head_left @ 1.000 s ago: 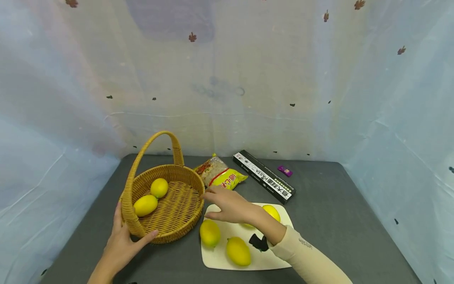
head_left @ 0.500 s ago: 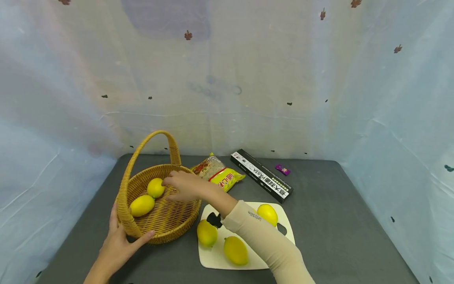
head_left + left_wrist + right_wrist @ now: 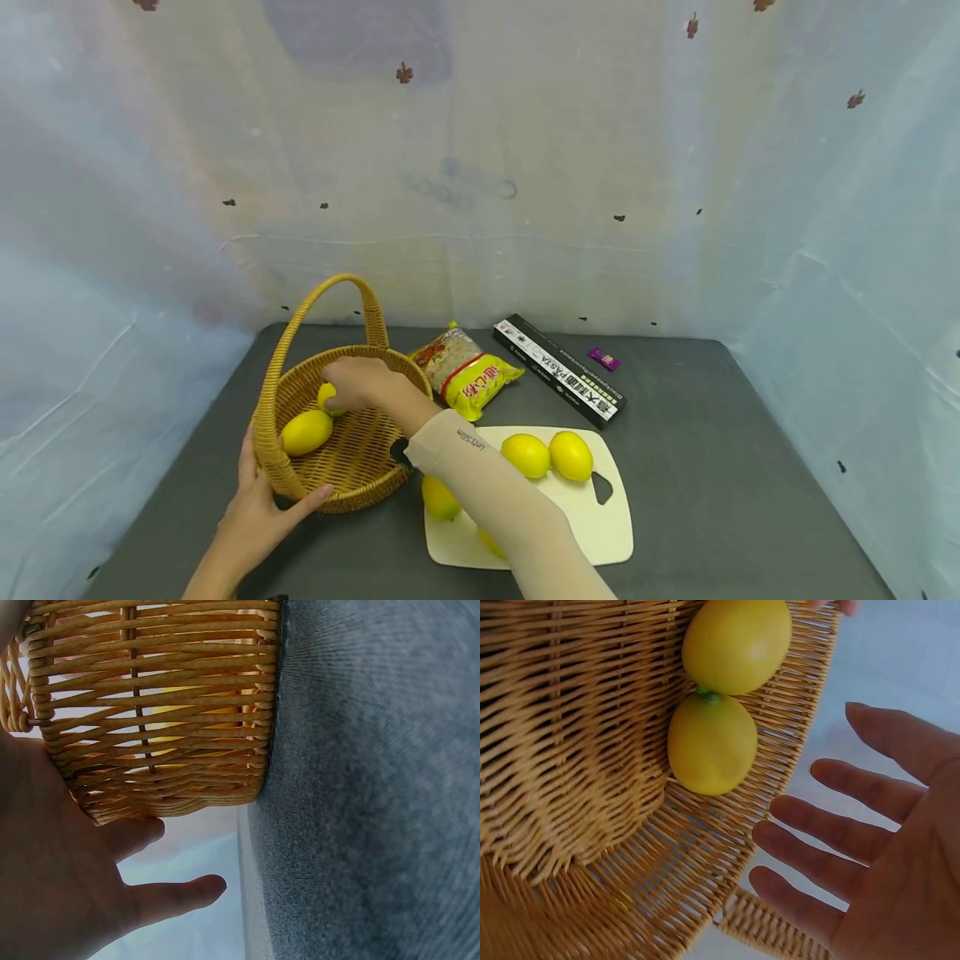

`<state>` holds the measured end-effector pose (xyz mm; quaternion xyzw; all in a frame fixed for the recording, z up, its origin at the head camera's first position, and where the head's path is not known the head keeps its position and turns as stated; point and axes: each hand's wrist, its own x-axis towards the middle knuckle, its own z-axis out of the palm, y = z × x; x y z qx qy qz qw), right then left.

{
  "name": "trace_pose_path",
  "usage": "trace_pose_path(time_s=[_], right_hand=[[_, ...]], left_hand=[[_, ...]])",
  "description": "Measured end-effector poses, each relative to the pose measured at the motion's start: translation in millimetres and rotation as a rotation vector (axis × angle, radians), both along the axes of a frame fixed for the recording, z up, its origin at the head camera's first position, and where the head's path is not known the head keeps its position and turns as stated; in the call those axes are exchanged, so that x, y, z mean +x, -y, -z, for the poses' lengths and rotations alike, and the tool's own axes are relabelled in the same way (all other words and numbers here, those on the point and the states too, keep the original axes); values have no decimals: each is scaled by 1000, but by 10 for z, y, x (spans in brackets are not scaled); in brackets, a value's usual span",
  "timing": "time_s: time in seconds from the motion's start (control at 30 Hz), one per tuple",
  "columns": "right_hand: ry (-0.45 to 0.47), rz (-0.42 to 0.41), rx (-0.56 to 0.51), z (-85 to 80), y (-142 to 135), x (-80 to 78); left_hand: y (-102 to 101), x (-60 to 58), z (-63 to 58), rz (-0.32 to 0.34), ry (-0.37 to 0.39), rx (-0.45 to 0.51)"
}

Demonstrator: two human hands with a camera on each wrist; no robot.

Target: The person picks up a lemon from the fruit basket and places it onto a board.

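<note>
A wicker basket (image 3: 358, 462) with a tall handle stands on the left of the table. My left hand (image 3: 249, 521) holds its near left side, thumb along the front and fingers around the outer wall. Inside, a lemon (image 3: 307, 432) lies beside another lemon (image 3: 712, 742). My right hand (image 3: 365, 383) reaches over the basket and partly covers the farther lemon in the head view. Seen from the right wrist, its fingers (image 3: 810, 900) are spread and hold nothing, close to the basket's rim.
Right of the basket, a white cutting board (image 3: 603, 533) bears several lemons (image 3: 526, 456), some partly hidden by my right sleeve (image 3: 495, 492). Behind it lie a yellow pasta bag (image 3: 468, 375), a black pasta box (image 3: 558, 371) and a small purple packet (image 3: 603, 359).
My right hand has moved left from over the board's edge into the basket, up to the lemons. The left hand has stayed on the basket.
</note>
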<state>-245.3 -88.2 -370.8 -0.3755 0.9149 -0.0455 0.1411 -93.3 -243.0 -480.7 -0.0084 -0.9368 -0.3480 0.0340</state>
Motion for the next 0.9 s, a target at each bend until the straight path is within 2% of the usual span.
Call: trace_pose_path(time_s=[0.17,0.3,0.47,0.7,0.9], right_hand=[[32,87,18,83,105,-35],[58,113,33,139,139,-50],[53,94,57,204,176,-48],[83,21,20,258,231,-19],[97,10,23,284,248,-10]], left_hand=[[-15,-4,9,2,-10,12],[-20,-5,15,-1,-15,10],[-9,5,0,1,-17,9],[-12,11,-5,4,-9,24],[-12,11,4,3,-16,30]])
